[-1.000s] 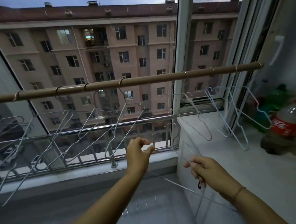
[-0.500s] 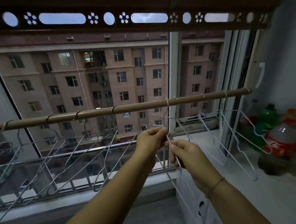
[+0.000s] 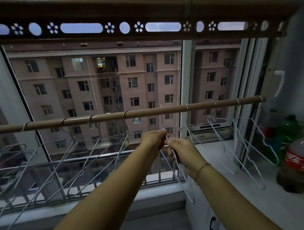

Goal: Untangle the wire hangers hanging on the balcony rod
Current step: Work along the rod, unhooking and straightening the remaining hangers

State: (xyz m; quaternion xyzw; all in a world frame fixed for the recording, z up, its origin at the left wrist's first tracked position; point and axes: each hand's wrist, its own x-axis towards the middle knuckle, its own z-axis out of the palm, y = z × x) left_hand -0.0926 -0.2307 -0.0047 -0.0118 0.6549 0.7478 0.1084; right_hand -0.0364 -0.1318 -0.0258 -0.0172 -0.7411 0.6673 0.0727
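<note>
A white wire hanger (image 3: 162, 120) hooks over the balcony rod (image 3: 200, 106) just right of its middle. The left hand (image 3: 154, 139) pinches its neck just below the hook, while the right hand (image 3: 183, 151), touching the left, curls around the wire shoulder lower down. More hangers (image 3: 125, 114) hang along the rod toward both ends. A cola bottle (image 3: 301, 161) stands on the surface (image 3: 240, 203) near its right edge

Bare forearms; thin bracelet (image 3: 200, 170) on right wrist.

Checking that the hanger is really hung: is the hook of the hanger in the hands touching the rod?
Touching. The head view shows the hook looped over the top of the rod, with no gap visible.
</note>
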